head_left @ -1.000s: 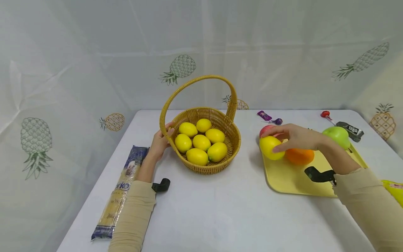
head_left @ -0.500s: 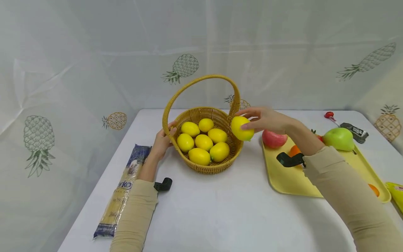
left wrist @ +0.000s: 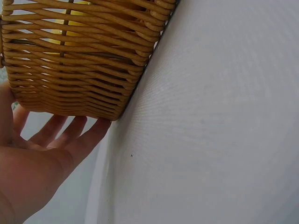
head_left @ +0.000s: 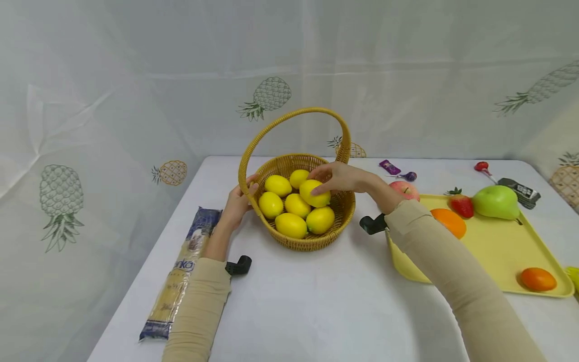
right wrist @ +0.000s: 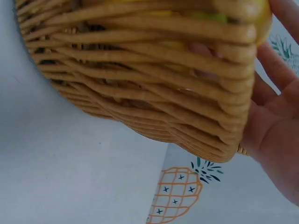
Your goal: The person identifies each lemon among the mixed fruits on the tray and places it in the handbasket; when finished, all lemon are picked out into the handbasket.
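A wicker basket (head_left: pixel 304 245) with a tall hoop handle stands mid-table, several yellow lemons (head_left: pixel 290 225) inside. My right hand (head_left: pixel 347 177) reaches over its right rim and pinches another lemon (head_left: pixel 312 193) just above those lemons; whether it touches them I cannot tell. The right wrist view has the woven wall (right wrist: pixel 140 70) hiding much of this, with the palm (right wrist: pixel 280 126) outside the rim. My left hand (head_left: pixel 237 205) grips the basket's left side near the handle's base. In the left wrist view its fingers (left wrist: pixel 88 137) lie against the outer weave.
At right is a yellow tray (head_left: pixel 493 251) with an apple (head_left: pixel 404 190), an orange (head_left: pixel 449 221), a strawberry (head_left: pixel 462 205), a green pear (head_left: pixel 496 202) and a small orange fruit (head_left: pixel 538 279). Candies (head_left: pixel 409 176) lie behind. A pasta packet (head_left: pixel 181 271) lies left.
My right hand has carried the lemon leftward from the tray, past the basket's rim, and down among the lemons. My left hand has stayed at the basket's left side.
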Available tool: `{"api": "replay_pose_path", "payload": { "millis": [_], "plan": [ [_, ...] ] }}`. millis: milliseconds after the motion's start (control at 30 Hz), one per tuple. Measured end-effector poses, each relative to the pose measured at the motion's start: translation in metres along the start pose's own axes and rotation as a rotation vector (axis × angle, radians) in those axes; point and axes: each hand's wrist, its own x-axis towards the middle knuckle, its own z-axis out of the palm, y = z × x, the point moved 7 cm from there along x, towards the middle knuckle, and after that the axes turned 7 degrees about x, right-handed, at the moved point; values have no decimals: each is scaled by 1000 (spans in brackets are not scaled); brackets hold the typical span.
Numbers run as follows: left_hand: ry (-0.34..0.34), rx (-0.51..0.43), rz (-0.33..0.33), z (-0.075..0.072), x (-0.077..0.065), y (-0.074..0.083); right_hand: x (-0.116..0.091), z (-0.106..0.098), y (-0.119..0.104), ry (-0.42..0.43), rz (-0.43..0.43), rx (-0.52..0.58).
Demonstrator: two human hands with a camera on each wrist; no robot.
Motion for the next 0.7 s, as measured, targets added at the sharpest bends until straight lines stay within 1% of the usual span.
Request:
{"api": "replay_pose_path", "payload": {
  "millis": [133, 267, 367, 533, 633, 700],
  "plan": [
    [-5, 15, 8, 2, 0, 4, 1, -1, 4, -29, 59, -54],
    [3, 21, 8, 1, 0, 7, 3, -1, 7, -25, 111, -103],
    [9, 12, 3, 0, 1, 7, 7, 2, 8, -36, 124, -113],
    [7, 2, -20, 2, -1, 2, 10, 10, 12, -84, 146, -126],
    [8, 2, -23, 3, -1, 1, 9, 10, 13, -82, 143, -121],
    [10, 4, -19, 2, -1, 1, 7, 8, 11, -70, 120, -111]
  ]
}}
